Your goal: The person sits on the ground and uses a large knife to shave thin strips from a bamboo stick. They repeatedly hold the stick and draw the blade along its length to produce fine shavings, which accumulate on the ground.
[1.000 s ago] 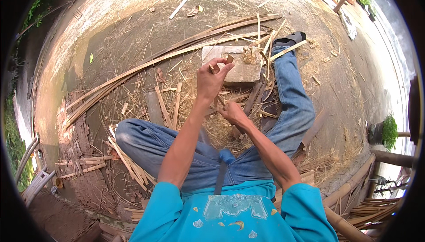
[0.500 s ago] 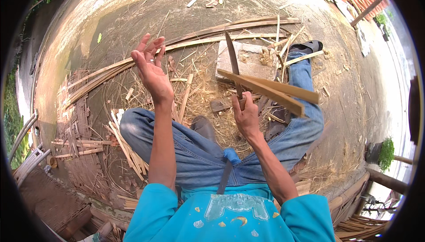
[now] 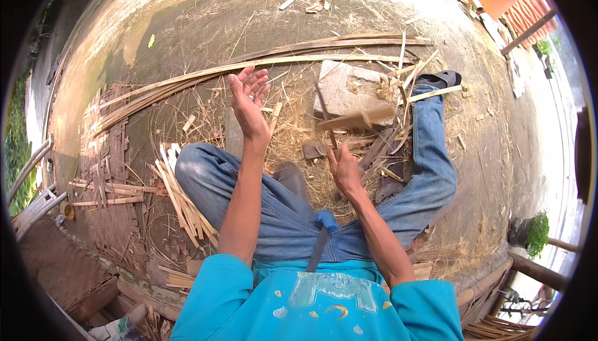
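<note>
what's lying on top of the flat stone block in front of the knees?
On the stone block: a few loose bamboo shavings near its right edge. A blurred bamboo piece and the knife in the right hand cover its near edge, hiding what lies there.

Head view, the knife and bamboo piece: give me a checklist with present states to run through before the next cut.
1. Right hand grips the knife handle: ok, fingers closed round it, blade pointing up and away.
2. Bamboo piece seated on the blade: ok, it sits across the blade, though blurred.
3. Left hand clear of the blade: ok, raised, open and empty, apart from the knife.
4. Stone block free as a striking base: ok, only a few shavings on it.
5. Legs clear of the blade path: cannot tell, the right knee is close by.
</note>
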Demonstrator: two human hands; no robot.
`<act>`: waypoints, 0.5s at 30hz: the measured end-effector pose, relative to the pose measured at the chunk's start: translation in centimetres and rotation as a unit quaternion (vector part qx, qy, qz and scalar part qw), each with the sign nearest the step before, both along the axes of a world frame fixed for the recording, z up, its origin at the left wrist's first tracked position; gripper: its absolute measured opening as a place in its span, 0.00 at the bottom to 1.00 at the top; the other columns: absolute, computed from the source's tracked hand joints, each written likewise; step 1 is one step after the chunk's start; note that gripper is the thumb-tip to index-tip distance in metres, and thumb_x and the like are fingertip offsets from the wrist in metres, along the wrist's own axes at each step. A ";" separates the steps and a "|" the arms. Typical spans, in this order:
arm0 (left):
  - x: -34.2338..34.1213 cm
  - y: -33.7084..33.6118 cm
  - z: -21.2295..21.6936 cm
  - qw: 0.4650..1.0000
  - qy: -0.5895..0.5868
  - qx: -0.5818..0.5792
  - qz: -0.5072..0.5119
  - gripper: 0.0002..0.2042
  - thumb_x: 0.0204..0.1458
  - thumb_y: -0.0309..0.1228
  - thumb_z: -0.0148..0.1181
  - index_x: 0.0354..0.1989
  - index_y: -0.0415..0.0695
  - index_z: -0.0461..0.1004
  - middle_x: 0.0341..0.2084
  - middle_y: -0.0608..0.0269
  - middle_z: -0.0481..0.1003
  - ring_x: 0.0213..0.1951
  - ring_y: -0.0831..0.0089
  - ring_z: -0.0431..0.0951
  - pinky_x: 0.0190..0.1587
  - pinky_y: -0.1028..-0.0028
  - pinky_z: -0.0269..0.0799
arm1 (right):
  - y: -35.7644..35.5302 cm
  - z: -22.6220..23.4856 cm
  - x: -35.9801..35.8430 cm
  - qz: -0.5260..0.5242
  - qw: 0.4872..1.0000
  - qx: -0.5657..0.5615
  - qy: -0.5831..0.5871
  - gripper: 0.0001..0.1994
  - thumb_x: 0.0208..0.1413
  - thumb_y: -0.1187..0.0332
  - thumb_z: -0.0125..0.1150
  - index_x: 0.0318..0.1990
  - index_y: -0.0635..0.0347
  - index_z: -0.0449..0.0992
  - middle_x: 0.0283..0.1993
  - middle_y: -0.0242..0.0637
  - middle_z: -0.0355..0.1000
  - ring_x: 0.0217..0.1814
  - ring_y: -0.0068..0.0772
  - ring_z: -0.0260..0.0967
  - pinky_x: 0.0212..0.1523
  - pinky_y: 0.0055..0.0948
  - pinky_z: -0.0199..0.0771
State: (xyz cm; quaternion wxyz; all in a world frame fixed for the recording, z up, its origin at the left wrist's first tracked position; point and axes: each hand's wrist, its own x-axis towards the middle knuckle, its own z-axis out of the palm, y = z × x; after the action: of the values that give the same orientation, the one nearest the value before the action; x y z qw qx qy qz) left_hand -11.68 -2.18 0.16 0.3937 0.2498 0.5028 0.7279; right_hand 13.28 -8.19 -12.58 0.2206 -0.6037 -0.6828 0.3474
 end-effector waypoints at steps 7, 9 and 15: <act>0.4 0.5 -1.0 0.999 -0.009 -0.014 -0.049 0.38 0.69 0.64 0.31 0.63 0.38 0.68 0.53 0.47 0.76 0.55 0.62 0.76 0.62 0.60 0.71 | 0.8 -0.5 -0.3 0.007 0.999 -0.038 0.000 0.22 0.69 0.54 0.59 0.35 0.70 0.69 0.22 0.55 0.70 0.23 0.52 0.68 0.28 0.50 0.67; -0.5 0.0 -1.6 1.000 -0.014 -0.011 -0.001 0.36 0.70 0.62 0.32 0.61 0.38 0.69 0.52 0.47 0.77 0.54 0.63 0.76 0.61 0.60 0.70 | 0.7 5.0 -2.1 -0.026 0.996 -0.026 0.076 0.22 0.70 0.53 0.59 0.33 0.67 0.68 0.17 0.48 0.64 0.18 0.43 0.60 0.24 0.46 0.61; 1.9 1.5 -1.8 0.999 -0.025 -0.025 0.003 0.38 0.69 0.64 0.32 0.61 0.39 0.68 0.53 0.47 0.76 0.55 0.62 0.75 0.62 0.59 0.70 | -1.6 -6.5 1.7 0.013 0.998 -0.010 -0.065 0.21 0.68 0.55 0.60 0.35 0.68 0.68 0.27 0.60 0.74 0.31 0.62 0.75 0.33 0.54 0.69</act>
State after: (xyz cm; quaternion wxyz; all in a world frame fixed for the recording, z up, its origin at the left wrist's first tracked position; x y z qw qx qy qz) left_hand -9.76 -0.73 -1.66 0.4105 0.2198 0.5117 0.7220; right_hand 15.01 -9.77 -19.09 0.1650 -0.6182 -0.7000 0.3170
